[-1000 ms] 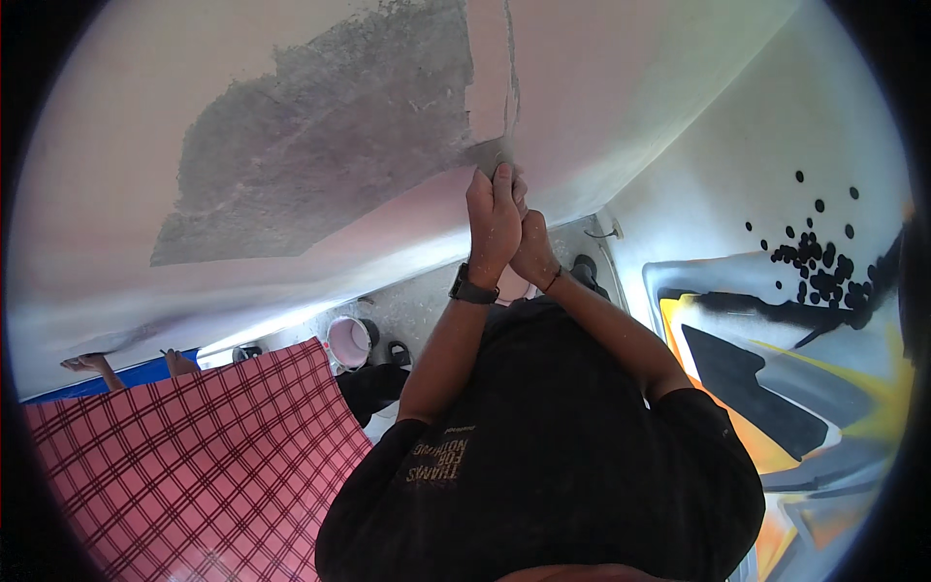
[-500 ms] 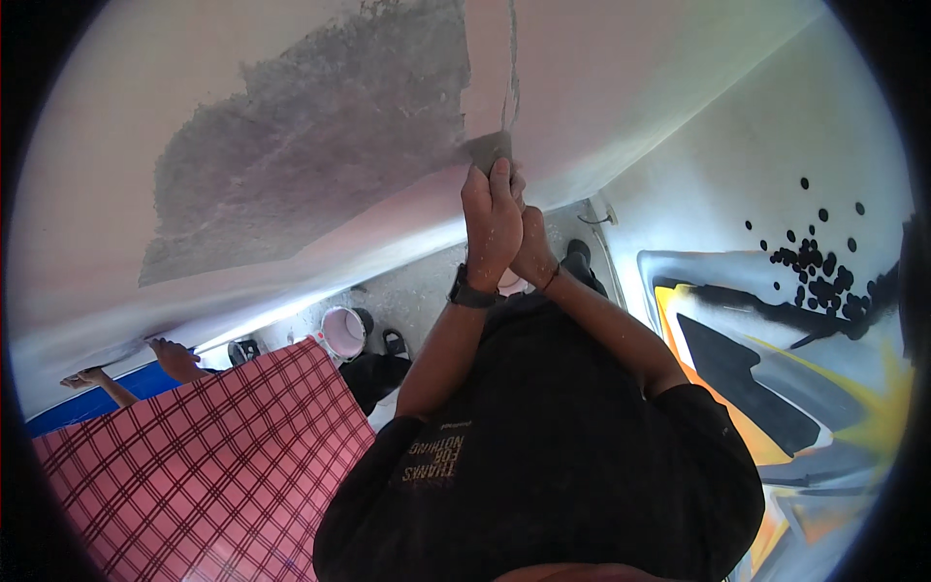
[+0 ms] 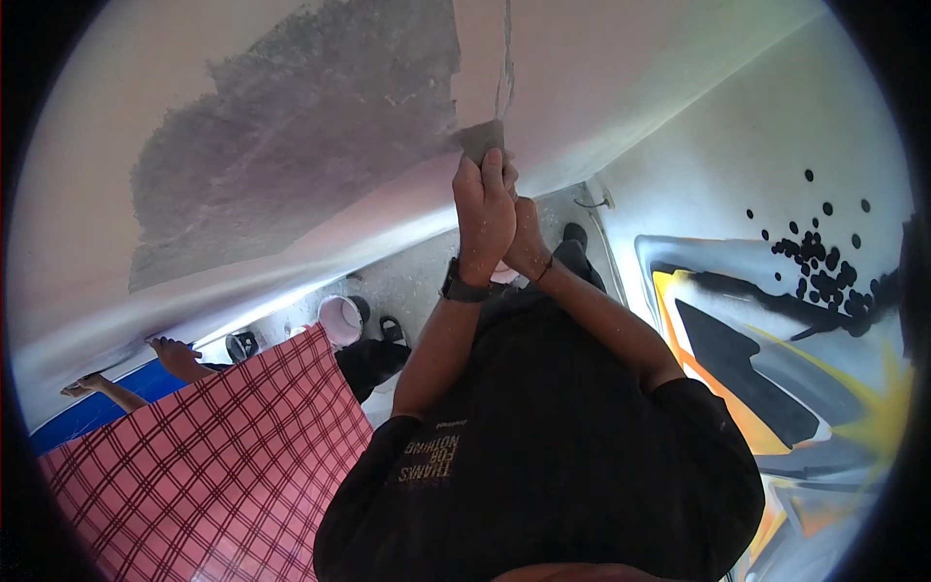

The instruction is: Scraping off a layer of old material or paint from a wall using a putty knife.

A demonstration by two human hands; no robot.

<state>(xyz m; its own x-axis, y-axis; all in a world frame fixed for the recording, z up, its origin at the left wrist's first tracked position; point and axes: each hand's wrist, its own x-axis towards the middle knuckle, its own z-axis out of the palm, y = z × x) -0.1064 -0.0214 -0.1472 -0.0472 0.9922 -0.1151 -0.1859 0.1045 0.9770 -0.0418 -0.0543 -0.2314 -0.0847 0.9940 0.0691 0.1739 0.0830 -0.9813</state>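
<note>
My left hand (image 3: 485,206), with a dark watch at its wrist, is closed on a scraper (image 3: 482,141), thumb along its flat grey blade. The blade meets the wall at the lower right corner of a rough grey bare patch (image 3: 310,126), just below a vertical crack (image 3: 506,58) in the pale paint. Pressed against the left hand from behind and below is my right hand (image 3: 527,241), a thin band round its wrist. Its fingers are mostly hidden, and so is the scraper's handle, so I cannot tell what the right hand grips.
At left, a person in a pink checked shirt (image 3: 223,466) works close by, with one hand (image 3: 176,359) and another hand (image 3: 85,385) against the wall. A pinkish bucket (image 3: 341,322) stands on the floor (image 3: 417,272). A painted wall (image 3: 708,204) rises on the right.
The view has shifted slightly, moving the wall patch and my hands a little up and left in the picture. Slightly more of the blade shows; it stays by the patch's corner.
</note>
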